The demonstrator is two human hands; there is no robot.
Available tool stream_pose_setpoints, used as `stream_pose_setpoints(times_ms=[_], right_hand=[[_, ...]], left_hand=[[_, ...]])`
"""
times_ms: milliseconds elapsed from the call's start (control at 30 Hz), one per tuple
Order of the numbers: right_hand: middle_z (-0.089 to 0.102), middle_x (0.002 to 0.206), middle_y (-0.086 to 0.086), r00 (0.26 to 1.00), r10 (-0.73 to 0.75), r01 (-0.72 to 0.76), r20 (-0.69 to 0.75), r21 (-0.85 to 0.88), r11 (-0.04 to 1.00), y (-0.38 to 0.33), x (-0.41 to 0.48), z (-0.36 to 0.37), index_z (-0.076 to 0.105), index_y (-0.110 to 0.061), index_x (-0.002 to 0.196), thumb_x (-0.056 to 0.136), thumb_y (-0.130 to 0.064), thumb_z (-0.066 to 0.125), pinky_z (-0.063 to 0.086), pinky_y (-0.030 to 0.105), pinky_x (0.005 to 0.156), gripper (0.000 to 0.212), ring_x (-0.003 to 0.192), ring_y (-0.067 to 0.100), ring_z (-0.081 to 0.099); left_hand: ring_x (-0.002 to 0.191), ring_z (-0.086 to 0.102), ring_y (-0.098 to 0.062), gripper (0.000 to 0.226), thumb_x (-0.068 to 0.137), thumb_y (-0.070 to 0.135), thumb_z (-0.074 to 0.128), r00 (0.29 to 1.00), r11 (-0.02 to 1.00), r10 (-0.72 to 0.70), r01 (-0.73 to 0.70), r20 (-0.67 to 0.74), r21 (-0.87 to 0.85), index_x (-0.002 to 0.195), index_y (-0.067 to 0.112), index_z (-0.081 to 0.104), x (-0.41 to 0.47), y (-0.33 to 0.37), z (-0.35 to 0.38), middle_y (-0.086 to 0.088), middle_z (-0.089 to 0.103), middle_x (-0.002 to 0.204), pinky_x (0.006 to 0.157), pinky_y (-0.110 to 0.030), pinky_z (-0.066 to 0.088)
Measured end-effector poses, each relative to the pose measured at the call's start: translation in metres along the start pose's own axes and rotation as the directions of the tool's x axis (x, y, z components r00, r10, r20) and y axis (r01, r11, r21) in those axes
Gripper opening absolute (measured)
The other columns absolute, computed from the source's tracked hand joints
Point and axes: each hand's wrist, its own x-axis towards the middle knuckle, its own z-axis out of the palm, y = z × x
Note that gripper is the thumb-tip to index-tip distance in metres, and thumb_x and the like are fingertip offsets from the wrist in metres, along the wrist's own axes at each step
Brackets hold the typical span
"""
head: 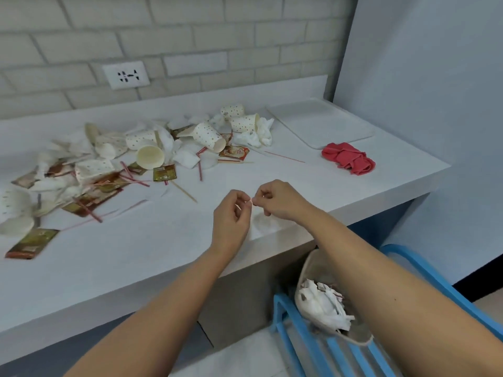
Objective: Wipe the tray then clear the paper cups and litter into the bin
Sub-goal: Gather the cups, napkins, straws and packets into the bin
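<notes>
My left hand (234, 213) and my right hand (275, 200) meet above the counter's front edge, both pinching a small thin scrap of litter (251, 203) between their fingertips. Dotted paper cups (208, 136) lie tipped over among crumpled tissues (261, 133), sachets (164, 172) and thin red straws (200, 170) across the left and middle of the counter. A white tray (321, 123) lies bare at the back right. A red cloth (348, 157) is bunched just in front of it. The bin (307, 270), holding crumpled paper, stands below the counter edge under my right forearm.
The white counter (136, 268) ends at a blue wall (422, 91) on the right. A socket (125, 75) is set in the brick wall behind. The bin rests on a blue slatted chair (337, 349).
</notes>
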Motion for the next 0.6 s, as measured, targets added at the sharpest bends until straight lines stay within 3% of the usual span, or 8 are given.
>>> stream_pose_setpoints(times_ms=[167,300,367,433,533,600], right_hand=[[0.051,0.061,-0.011,0.996,-0.079,0.08,0.04,-0.027,0.996,-0.047,0.028,0.039,0.068,-0.001,0.096,0.092,-0.016,0.054,0.035,0.013,0.052,0.02,0.059,0.006,0.052],[0.052,0.066,-0.008,0.99,-0.109,0.113,0.089,-0.042,0.993,-0.075,0.05,0.073,0.068,0.001,0.096,0.091,-0.013,0.054,0.038,0.012,0.057,0.021,0.078,0.017,0.059],[0.052,0.067,-0.008,0.988,-0.119,0.126,0.095,-0.066,0.99,-0.085,0.063,0.088,0.068,0.002,0.094,0.091,-0.012,0.053,0.037,0.012,0.055,0.021,0.073,0.013,0.057],[0.054,0.069,-0.004,0.99,-0.113,0.122,0.082,-0.104,0.987,-0.093,0.076,0.103,0.068,0.003,0.091,0.091,-0.01,0.051,0.035,0.013,0.054,0.021,0.066,0.009,0.052],[0.058,0.082,0.008,0.995,-0.096,0.101,0.038,-0.172,0.98,-0.101,0.092,0.121,0.064,0.001,0.082,0.09,-0.006,0.047,0.04,0.022,0.065,0.02,0.078,0.02,0.055],[0.058,0.097,0.015,0.995,-0.097,0.095,-0.001,-0.224,0.97,-0.105,0.103,0.132,0.065,0.0,0.091,0.091,-0.005,0.047,0.041,0.025,0.073,0.019,0.091,0.026,0.057]], left_hand=[[0.074,0.05,-0.007,0.01,0.091,0.009,0.051,0.997,0.973,-0.071,0.076,-0.03,0.22,0.099,0.011,0.057,0.019,-0.032,-0.073,0.001,0.056,0.093,0.064,-0.012,0.039],[0.079,0.05,-0.015,0.015,0.09,0.008,0.053,0.986,0.893,-0.167,0.161,-0.022,0.42,0.104,0.007,0.06,0.033,-0.066,-0.128,-0.006,0.053,0.106,0.073,-0.019,0.038],[0.088,0.053,-0.02,0.019,0.09,0.006,0.053,0.978,0.843,-0.205,0.197,-0.04,0.501,0.107,0.004,0.061,0.04,-0.082,-0.152,-0.01,0.051,0.112,0.08,-0.021,0.038],[0.106,0.05,-0.026,0.025,0.09,0.006,0.053,0.971,0.773,-0.232,0.221,-0.059,0.595,0.114,0.003,0.06,0.048,-0.096,-0.174,-0.012,0.048,0.12,0.089,-0.027,0.04],[0.122,0.039,-0.029,0.036,0.091,0.014,0.054,0.96,0.636,-0.274,0.226,-0.057,0.737,0.125,0.004,0.053,0.058,-0.111,-0.195,-0.013,0.042,0.131,0.101,-0.036,0.037],[0.123,0.036,-0.03,0.037,0.092,0.026,0.052,0.949,0.516,-0.31,0.221,-0.06,0.828,0.124,0.006,0.054,0.062,-0.118,-0.204,-0.012,0.039,0.135,0.103,-0.038,0.035]])
